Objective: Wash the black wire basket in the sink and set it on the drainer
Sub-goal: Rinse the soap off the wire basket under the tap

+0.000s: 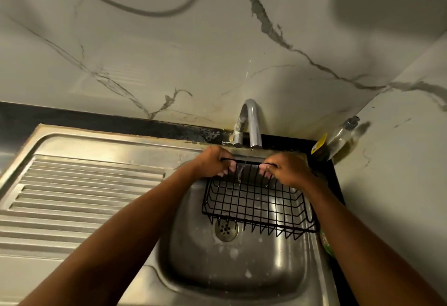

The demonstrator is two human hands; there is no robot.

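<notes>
Forearms (pixel 121 221) span the sink (pixel 242 269); left hand (pixel 212 162) and right hand (pixel 287 170) grip the black wire basket (pixel 254 201) under the tap (pixel 251 121).

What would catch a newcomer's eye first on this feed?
The black wire basket is held over the steel sink bowl at centre right, with the left hand and right hand gripping its far rim. A thin stream of water falls from the chrome tap onto that rim, between the hands. The ribbed drainer stretches away on the left.
</notes>
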